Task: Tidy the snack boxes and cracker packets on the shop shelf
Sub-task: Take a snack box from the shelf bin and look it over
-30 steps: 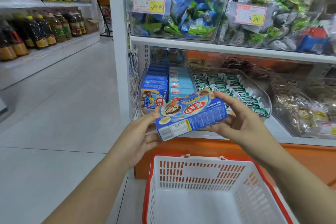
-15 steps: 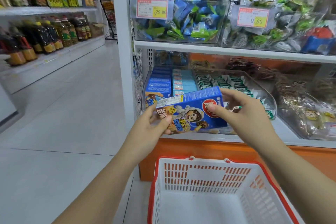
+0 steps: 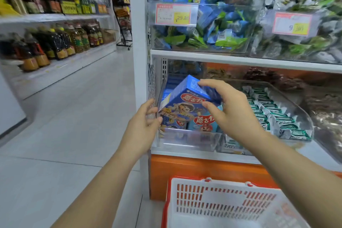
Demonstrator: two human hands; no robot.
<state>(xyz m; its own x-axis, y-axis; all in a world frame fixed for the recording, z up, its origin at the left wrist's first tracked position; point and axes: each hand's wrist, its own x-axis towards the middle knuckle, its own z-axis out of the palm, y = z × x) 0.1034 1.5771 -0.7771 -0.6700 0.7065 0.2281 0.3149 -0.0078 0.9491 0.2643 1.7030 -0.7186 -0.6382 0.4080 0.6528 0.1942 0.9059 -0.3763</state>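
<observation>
**Task status**

1. One snack box point(image 3: 187, 102) is in hand and not yet seated. It is tilted, one upper corner pointing up and back, over the front left of the clear bin point(image 3: 190, 140) on the lower shelf point(image 3: 203, 153).
2. Other boxes of the same brand already stand in this bin below and behind the held one. Their exact order is partly hidden by the hands.
3. The cracker packets point(image 3: 273, 116) lie in rows in the bin just beside, to the right. They look largely ordered, and neither hand touches them.
4. Judgement: the task is in progress. The held box needs to be squared and lowered into its row. Whether the packets need further work cannot be told.

**Grip state**

- Right hand point(image 3: 231, 111): clamped on the box, fingers curled over the top edge, thumb pressed on the printed front face.
- Left hand point(image 3: 142, 127): fingers nearly straight, tips touching the lower left edge of the box to steady it. It does not wrap the box.

**Appearance of the box**

Blue cardboard, rectangular, with a red oval logo, a cartoon figure on the front and fine print on the side panel. The edges look sharp and undented. The print is slightly blurred.

A red and white basket point(image 3: 222, 200) stands below the shelf.
</observation>
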